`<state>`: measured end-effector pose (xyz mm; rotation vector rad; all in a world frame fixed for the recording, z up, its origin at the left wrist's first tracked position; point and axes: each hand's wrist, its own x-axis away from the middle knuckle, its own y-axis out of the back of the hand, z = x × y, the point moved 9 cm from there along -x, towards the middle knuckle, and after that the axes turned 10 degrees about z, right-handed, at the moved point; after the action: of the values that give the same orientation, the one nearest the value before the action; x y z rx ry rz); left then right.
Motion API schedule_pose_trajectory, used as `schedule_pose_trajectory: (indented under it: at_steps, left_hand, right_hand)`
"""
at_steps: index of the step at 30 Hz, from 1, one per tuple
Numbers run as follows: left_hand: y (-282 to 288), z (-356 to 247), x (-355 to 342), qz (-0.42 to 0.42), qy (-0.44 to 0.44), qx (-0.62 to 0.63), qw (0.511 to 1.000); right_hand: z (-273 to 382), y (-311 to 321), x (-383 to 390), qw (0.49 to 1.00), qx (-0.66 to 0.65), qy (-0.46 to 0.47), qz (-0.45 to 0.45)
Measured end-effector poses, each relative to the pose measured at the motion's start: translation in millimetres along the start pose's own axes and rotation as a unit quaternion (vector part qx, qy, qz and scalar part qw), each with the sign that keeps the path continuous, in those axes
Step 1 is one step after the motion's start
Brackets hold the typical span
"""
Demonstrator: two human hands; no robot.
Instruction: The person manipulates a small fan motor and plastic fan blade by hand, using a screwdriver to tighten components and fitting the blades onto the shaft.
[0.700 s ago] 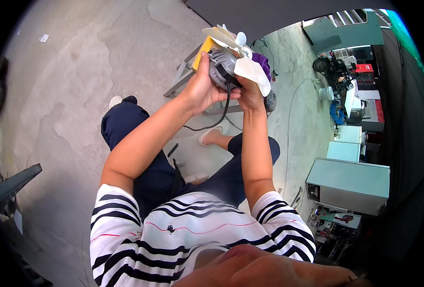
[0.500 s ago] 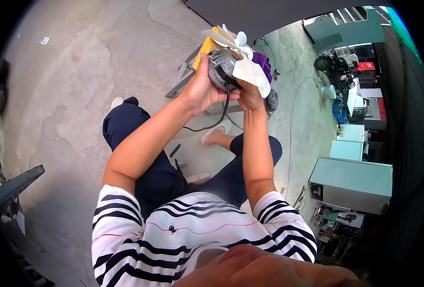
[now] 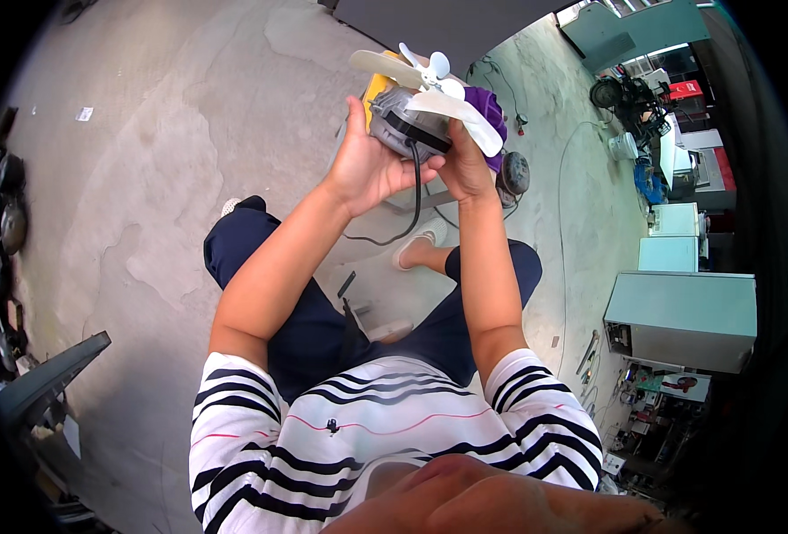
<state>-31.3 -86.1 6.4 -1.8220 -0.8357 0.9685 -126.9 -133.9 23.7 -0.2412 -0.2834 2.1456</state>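
Note:
A small fan motor [image 3: 397,127] with a grey metal body and a black band is held up in front of me between both hands. White propeller blades [image 3: 431,78] sit on its upper side. My left hand [image 3: 358,169] cradles the motor from the left and below, thumb raised along its side. From the right, my right hand [image 3: 468,169] grips it near the lower blade, which partly hides the fingers. A black cable [image 3: 418,191] hangs from the motor in a curve. Behind the motor show a yellow object [image 3: 376,92] and a purple bundle [image 3: 487,109], both partly covered.
A grey metal frame [image 3: 394,206] stands below the motor, mostly hidden. Beside my right forearm lies a round dark object [image 3: 515,173]. A dark panel [image 3: 438,27] borders the far side. Pale cabinets [image 3: 678,320] and a white bucket [image 3: 623,146] line the right.
The fan motor has tilted, so its blades now face more upward than to the right. Both hands have turned with it, keeping their hold. The whole view has shifted slightly.

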Motion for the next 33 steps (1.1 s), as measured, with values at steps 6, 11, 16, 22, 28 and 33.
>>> schedule_pose_trajectory:
  at_steps: [6, 11, 16, 22, 28, 33]
  left_hand:
    - [8, 5, 1, -0.009, 0.031, 0.003, 0.999]
    - [8, 3, 9, -0.042, 0.065, -0.076, 0.994]
    - [8, 5, 21, -0.095, 0.116, -0.170, 0.974]
    - [43, -6, 35, -0.140, 0.150, -0.256, 0.945]
    - [26, -21, 41, -0.122, 0.099, -0.164, 0.974]
    - [38, -19, 51, -0.169, 0.097, -0.196, 0.961]
  right_hand:
    - [2, -10, 7, 0.997, 0.075, 0.004, 0.021]
    - [15, -29, 16, 0.992, 0.123, -0.006, 0.013]
    - [16, -29, 20, 0.986, 0.164, 0.012, -0.005]
    - [10, -28, 29, 0.991, 0.130, 0.012, -0.023]
    - [23, -25, 33, 0.956, 0.281, 0.087, 0.015]
    - [26, -36, 41, 0.939, 0.299, 0.151, 0.079]
